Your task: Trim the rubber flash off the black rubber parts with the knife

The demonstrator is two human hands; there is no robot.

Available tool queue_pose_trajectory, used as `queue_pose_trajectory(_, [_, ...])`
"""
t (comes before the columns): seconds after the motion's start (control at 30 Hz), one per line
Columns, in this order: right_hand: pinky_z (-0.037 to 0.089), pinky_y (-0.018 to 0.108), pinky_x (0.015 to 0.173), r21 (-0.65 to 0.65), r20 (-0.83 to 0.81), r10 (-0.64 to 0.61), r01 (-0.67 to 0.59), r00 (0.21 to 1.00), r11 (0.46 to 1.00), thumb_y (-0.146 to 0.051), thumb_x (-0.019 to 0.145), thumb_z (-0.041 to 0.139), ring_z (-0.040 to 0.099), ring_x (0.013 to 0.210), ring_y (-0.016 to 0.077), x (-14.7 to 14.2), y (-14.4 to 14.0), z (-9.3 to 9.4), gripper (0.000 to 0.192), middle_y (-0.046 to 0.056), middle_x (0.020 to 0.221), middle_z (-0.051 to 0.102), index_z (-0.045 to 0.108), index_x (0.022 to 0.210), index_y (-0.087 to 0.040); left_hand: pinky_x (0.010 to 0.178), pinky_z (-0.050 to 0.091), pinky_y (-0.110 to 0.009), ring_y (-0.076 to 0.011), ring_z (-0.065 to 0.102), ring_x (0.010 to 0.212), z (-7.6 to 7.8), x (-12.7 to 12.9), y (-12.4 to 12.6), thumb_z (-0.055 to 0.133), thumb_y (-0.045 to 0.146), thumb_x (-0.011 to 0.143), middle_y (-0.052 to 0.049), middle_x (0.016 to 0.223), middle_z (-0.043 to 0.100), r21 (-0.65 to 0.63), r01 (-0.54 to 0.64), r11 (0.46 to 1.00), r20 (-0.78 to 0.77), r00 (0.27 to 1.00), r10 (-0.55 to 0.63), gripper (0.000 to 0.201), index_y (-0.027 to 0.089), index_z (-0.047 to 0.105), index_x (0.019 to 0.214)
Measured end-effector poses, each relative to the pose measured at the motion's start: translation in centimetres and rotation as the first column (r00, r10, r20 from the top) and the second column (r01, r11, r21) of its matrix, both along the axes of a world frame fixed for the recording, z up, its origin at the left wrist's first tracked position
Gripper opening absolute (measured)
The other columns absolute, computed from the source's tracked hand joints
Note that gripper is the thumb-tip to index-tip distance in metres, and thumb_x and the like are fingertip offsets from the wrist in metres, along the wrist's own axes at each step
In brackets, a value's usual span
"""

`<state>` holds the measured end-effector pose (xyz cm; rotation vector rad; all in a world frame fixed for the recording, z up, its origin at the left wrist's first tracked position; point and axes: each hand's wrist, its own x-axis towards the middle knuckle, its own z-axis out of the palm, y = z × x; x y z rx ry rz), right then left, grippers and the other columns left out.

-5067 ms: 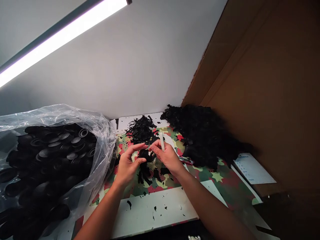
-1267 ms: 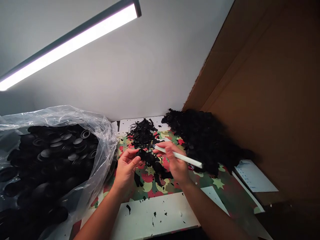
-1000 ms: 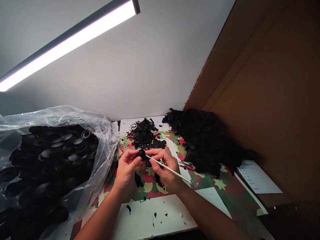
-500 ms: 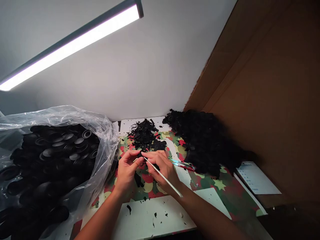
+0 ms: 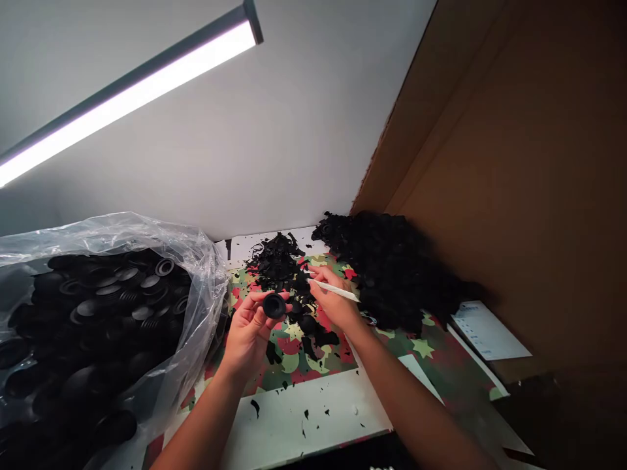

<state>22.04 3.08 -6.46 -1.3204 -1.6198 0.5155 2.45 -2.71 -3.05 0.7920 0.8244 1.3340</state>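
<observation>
From where I stand, the person's left hand point(image 5: 249, 323) has its thumb and fingers closed around a black round part point(image 5: 273, 305), its hollow face turned up toward the wearer, above the camouflage-patterned sheet point(image 5: 289, 362). The right hand point(image 5: 333, 297), farther off and to the right, curls around a slim pale tool point(image 5: 336, 290), apart from the part; I can't make out the tool's tip.

The grip on the part looks light, so a sideways push could roll it out among the black scraps point(image 5: 277, 258) on the far side, where black on black would hide it. Those left fingertips also sit right at its rim: if the tool has a sharp end, a slip there could nick them. A careless right elbow might scatter the bits on the white board point(image 5: 294, 424) nearby.
</observation>
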Motion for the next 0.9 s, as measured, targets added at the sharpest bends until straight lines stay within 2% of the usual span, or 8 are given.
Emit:
queue_pose_trajectory(0.13, [0.048,0.032,0.071,0.029,-0.036,-0.021,0.022,0.999,0.999,-0.032,0.086,0.054,0.061,0.075,0.0202,-0.3,-0.3,0.1,0.019,0.003,0.079,0.064,0.051,0.068,-0.024,0.076,0.058,-0.030,-0.0191,0.074,0.081,0.3,-0.2,0.0,0.089,0.045,0.066,-0.010,0.103,0.079,-0.037,0.020,0.999,0.070,0.997,-0.017,0.041,0.021,0.072,0.094])
queue_pose_trajectory(0.23, [0.044,0.029,0.061,-0.055,-0.085,-0.041,0.037,0.996,0.998,-0.041,0.088,0.053,0.056,0.062,0.0179,0.1,-0.5,0.2,0.023,0.000,0.067,0.059,0.053,0.074,-0.024,0.077,0.058,-0.030,-0.0191,0.075,0.081,0.4,-0.1,-0.1,0.090,0.045,0.066,-0.010,0.106,0.079,-0.058,0.023,0.998,0.089,0.996,-0.018,0.041,0.021,0.073,0.094])
queue_pose_trajectory(0.3, [0.042,0.028,0.056,-0.125,-0.147,-0.023,0.005,0.989,0.992,-0.046,0.089,0.052,0.054,0.055,0.0166,0.3,-0.6,0.3,0.024,-0.002,0.063,0.059,0.054,0.080,-0.024,0.079,0.058,-0.032,-0.0208,0.074,0.084,0.4,0.0,-0.1,0.089,0.046,0.066,-0.011,0.107,0.079,-0.051,0.011,0.999,0.065,0.998,-0.007,0.042,0.020,0.074,0.095])
queue_pose_trajectory(0.4, [0.042,0.027,0.052,-0.186,-0.272,0.028,-0.081,0.962,0.979,-0.055,0.091,0.051,0.054,0.048,0.0145,0.1,-1.0,0.5,0.032,-0.002,0.062,0.063,0.056,0.089,-0.023,0.086,0.057,-0.033,-0.0233,0.073,0.096,0.0,0.0,0.0,0.090,0.041,0.066,-0.012,0.108,0.078,0.007,-0.062,0.998,-0.047,0.997,0.062,0.042,0.020,0.075,0.100])
queue_pose_trajectory(0.5, [0.043,0.026,0.049,-0.218,-0.435,0.110,-0.223,0.894,0.950,-0.066,0.094,0.041,0.054,0.044,0.0133,-0.6,-1.6,0.8,0.049,0.000,0.065,0.068,0.060,0.101,-0.021,0.085,0.056,-0.030,-0.0230,0.071,0.102,-0.4,-0.1,0.1,0.092,0.029,0.062,-0.009,0.104,0.077,0.093,-0.153,0.984,-0.183,0.969,0.168,0.056,0.023,0.072,0.114])
queue_pose_trajectory(0.6, [0.042,0.025,0.046,-0.222,-0.513,0.230,-0.386,0.827,0.895,-0.073,0.091,0.043,0.053,0.044,0.0126,-1.6,-2.6,1.3,0.058,0.001,0.063,0.067,0.065,0.094,-0.020,0.078,0.058,-0.030,-0.0232,0.071,0.099,-0.7,-0.1,0.1,0.090,0.025,0.063,-0.008,0.104,0.076,0.136,-0.170,0.976,-0.277,0.939,0.202,0.056,0.023,0.073,0.116])
queue_pose_trajectory(0.73, [0.039,0.024,0.046,-0.216,-0.445,0.351,-0.479,0.824,0.851,-0.065,0.082,0.065,0.051,0.048,0.0122,-2.6,-3.5,2.0,0.045,-0.001,0.057,0.062,0.070,0.083,-0.020,0.076,0.059,-0.030,-0.0225,0.070,0.093,-0.5,-0.1,0.0,0.088,0.026,0.064,-0.007,0.100,0.075,0.189,-0.149,0.971,-0.397,0.893,0.214,0.035,0.021,0.080,0.097])
queue_pose_trajectory(0.9, [0.034,0.023,0.044,-0.251,-0.519,0.313,-0.492,0.795,0.834,-0.052,0.084,0.065,0.044,0.046,0.0106,-2.8,-3.9,2.4,0.033,-0.003,0.054,0.059,0.070,0.080,-0.020,0.067,0.058,-0.028,-0.0193,0.069,0.078,-0.4,0.1,-0.1,0.086,0.032,0.067,-0.006,0.087,0.076,0.169,-0.131,0.977,-0.384,0.904,0.187,0.027,0.020,0.080,0.090])
